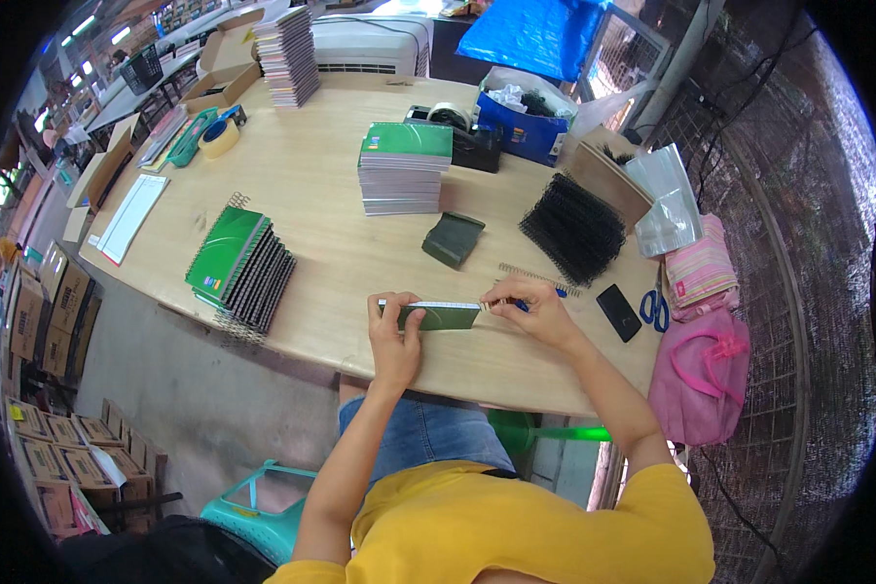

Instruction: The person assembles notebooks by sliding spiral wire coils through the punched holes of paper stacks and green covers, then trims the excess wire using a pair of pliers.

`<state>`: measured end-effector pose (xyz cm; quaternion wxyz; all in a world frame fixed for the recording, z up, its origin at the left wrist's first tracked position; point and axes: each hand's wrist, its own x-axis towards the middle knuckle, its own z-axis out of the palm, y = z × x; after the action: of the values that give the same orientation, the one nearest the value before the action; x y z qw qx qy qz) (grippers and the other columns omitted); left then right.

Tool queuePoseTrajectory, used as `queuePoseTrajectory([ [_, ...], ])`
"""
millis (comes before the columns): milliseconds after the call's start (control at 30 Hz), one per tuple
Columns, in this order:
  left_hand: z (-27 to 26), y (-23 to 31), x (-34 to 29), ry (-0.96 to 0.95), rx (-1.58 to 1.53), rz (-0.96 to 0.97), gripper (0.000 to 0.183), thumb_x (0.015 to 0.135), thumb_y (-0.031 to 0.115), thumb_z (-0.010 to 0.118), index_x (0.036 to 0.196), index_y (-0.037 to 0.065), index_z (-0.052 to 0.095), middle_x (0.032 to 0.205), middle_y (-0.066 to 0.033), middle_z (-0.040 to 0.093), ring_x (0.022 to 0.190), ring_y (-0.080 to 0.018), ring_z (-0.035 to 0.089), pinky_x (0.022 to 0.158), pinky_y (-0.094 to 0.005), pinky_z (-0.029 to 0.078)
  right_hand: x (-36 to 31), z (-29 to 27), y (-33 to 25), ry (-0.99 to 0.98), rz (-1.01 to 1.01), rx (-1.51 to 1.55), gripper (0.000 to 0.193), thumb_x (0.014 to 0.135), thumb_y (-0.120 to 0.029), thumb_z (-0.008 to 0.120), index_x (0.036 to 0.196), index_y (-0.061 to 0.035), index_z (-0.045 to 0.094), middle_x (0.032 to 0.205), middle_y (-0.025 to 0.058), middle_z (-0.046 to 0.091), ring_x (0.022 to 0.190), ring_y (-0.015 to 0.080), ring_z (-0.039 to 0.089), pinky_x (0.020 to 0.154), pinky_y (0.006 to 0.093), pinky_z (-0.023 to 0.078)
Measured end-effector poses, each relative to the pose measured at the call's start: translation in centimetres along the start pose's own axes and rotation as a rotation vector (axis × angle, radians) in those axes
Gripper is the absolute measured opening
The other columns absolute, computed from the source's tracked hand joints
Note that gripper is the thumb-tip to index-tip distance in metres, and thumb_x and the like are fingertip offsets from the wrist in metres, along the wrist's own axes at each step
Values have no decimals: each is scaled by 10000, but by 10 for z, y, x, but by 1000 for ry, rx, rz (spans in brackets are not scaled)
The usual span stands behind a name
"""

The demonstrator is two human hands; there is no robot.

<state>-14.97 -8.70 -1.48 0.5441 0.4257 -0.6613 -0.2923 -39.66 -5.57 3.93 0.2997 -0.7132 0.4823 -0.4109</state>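
My left hand (396, 336) grips a green-covered notebook (445, 318), held on its long side with its white edge facing up. At the notebook's right end, my right hand (529, 310) pinches what looks like the end of a wire binding coil (489, 303). Something blue shows by the right fingers; I cannot tell whether it is held or lies beneath. A loose coil (535, 276) lies just beyond that hand. To the left stands a stack of green spiral notebooks (234, 258). Farther off sits a stack of green-covered books (405, 170) without visible coils.
A dark block (453, 240) and a heap of black coils (572, 230) lie beyond my hands. Rightward are a black phone (618, 312), blue scissors (654, 310) and a pink bag (701, 375). A blue box (521, 129), tape roll (219, 139) and tall book stack (287, 58) stand farther back.
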Motion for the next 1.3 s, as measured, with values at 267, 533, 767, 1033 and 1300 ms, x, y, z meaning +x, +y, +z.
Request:
queuePoseTrajectory([
  [267, 0, 1, -3, 21, 1, 14, 107, 926, 69, 659, 1022, 36, 625, 1004, -114, 548, 947, -267, 554, 822, -352, 463, -1, 2, -11, -135, -60, -221, 209, 871, -52, 687, 1078, -27, 688, 949, 116, 649, 858, 266, 658, 746, 352, 525],
  [533, 2, 4, -3, 18, 1, -12, 115, 910, 36, 667, 1017, 38, 624, 1025, -116, 534, 951, -273, 564, 813, -367, 479, 1, 7, -17, -70, -85, -363, 293, 874, -141, 698, 1152, -75, 634, 991, 130, 644, 897, 330, 663, 768, 409, 530],
  [767, 4, 3, -2, 31, -28, -2, 145, 891, 19, 671, 1030, 49, 644, 1025, -149, 531, 926, -313, 574, 809, -407, 482, 8, 17, -24, -13, -78, -480, 293, 841, -137, 727, 1121, -70, 668, 967, 138, 627, 895, 321, 636, 760, 409, 515],
  [1033, 2, -1, -10, 30, 10, 2, 188, 870, 85, 690, 1054, 80, 647, 1053, -185, 563, 1035, -381, 563, 904, -467, 470, 2, 29, -37, -28, 95, -563, 281, 826, -161, 744, 1067, -43, 664, 991, 147, 621, 948, 364, 617, 815, 471, 499],
  [1300, 1, -5, -11, 94, -15, 41, 180, 864, 83, 709, 1032, 95, 645, 1049, -153, 536, 1001, -357, 582, 889, -433, 483, 1, 31, -18, -152, -163, -622, 696, 827, -212, 751, 1451, -49, 489, 1454, 207, 514, 1243, 391, 548, 1045, 443, 434],
])
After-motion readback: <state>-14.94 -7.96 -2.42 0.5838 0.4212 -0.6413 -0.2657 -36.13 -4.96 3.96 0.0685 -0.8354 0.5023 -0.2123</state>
